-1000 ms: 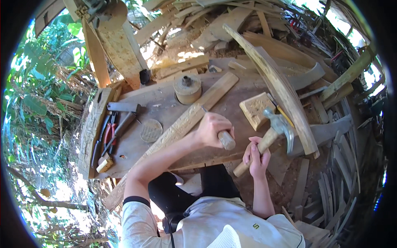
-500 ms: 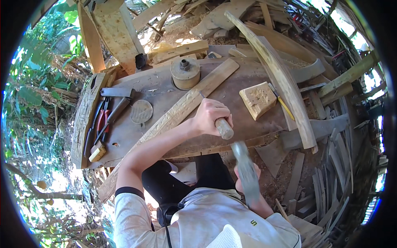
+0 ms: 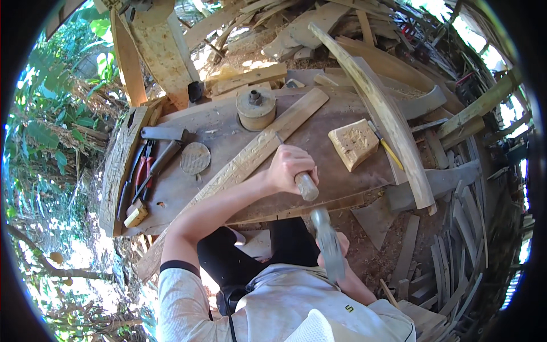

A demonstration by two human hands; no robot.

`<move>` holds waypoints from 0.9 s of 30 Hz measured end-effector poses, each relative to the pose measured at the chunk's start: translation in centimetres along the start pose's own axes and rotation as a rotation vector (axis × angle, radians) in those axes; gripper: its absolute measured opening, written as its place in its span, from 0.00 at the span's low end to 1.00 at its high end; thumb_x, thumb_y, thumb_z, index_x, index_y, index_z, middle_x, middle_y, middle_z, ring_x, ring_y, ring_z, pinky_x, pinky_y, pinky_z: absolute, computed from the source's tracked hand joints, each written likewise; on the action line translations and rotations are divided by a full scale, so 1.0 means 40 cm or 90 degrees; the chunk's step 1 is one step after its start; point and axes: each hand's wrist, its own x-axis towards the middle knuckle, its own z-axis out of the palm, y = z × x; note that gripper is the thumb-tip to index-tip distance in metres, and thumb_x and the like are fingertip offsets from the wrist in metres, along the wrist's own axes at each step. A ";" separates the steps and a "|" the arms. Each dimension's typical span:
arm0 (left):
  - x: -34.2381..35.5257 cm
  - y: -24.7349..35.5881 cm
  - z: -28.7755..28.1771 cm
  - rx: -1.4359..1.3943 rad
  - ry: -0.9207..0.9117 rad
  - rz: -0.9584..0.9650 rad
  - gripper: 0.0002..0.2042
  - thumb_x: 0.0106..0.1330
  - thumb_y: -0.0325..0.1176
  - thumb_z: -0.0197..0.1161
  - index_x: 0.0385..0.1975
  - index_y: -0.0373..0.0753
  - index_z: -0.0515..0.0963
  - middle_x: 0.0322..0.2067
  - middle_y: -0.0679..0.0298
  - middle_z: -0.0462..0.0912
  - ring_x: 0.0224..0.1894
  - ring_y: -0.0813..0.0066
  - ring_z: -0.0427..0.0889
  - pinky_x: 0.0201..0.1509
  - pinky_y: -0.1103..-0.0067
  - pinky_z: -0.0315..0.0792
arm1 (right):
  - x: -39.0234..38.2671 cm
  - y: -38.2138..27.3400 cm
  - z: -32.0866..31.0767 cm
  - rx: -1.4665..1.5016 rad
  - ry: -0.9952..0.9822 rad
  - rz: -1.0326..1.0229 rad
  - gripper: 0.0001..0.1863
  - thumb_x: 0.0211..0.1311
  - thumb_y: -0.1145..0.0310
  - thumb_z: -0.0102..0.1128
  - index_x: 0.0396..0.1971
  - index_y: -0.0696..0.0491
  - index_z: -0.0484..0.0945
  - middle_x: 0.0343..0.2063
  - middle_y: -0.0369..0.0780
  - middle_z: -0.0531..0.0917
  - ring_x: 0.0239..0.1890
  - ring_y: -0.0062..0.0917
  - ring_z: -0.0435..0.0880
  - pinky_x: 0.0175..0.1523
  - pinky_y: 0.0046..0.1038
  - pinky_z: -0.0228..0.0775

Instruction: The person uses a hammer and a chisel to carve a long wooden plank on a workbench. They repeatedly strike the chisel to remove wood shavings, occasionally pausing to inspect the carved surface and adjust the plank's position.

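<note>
My left hand point(image 3: 292, 169) is closed around a chisel point(image 3: 307, 187); the butt of its round wooden handle points back toward me. The narrow metal blade pokes out past my knuckles onto a long pale wooden board point(image 3: 242, 161) with carved marks along its face. Close to my lap, my right hand point(image 3: 342, 244) grips a hammer. The long grey hammer head point(image 3: 329, 242) is slightly blurred and hides much of that hand and the hammer's handle. A small gap separates the head's far end from the chisel's butt.
The board crosses a brown workbench point(image 3: 188, 128). A round wooden block point(image 3: 256, 108), a wooden disc point(image 3: 195, 158), red-handled pliers point(image 3: 149, 165) and a square carved block point(image 3: 353, 144) lie on it. A curved pole point(image 3: 379, 108) and a yellow-handled tool point(image 3: 390, 153) are at right.
The hammer in my right hand has shifted slightly left and stays near the chisel's butt. My left hand keeps its hold on the chisel, its blade still at the board. The view has tilted slightly.
</note>
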 end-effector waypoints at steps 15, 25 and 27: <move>0.007 0.004 0.014 -0.020 -0.001 0.060 0.11 0.43 0.28 0.68 0.12 0.44 0.69 0.14 0.65 0.72 0.15 0.63 0.74 0.20 0.71 0.68 | -0.038 0.042 -0.007 0.066 -0.003 0.026 0.13 0.64 0.62 0.62 0.22 0.52 0.76 0.16 0.37 0.78 0.16 0.32 0.78 0.22 0.31 0.66; -0.019 -0.017 0.021 -0.005 -0.050 0.040 0.10 0.39 0.39 0.73 0.16 0.48 0.77 0.17 0.69 0.79 0.20 0.64 0.80 0.25 0.71 0.72 | -0.017 0.021 -0.014 0.037 -0.029 -0.026 0.10 0.60 0.66 0.66 0.30 0.55 0.76 0.18 0.39 0.75 0.17 0.32 0.77 0.23 0.32 0.67; -0.018 -0.013 0.026 -0.004 -0.050 0.038 0.10 0.39 0.39 0.73 0.16 0.48 0.77 0.17 0.69 0.79 0.20 0.64 0.80 0.25 0.70 0.72 | -0.049 0.031 -0.018 0.031 -0.056 0.030 0.11 0.58 0.64 0.65 0.31 0.56 0.78 0.20 0.38 0.79 0.19 0.32 0.81 0.26 0.33 0.70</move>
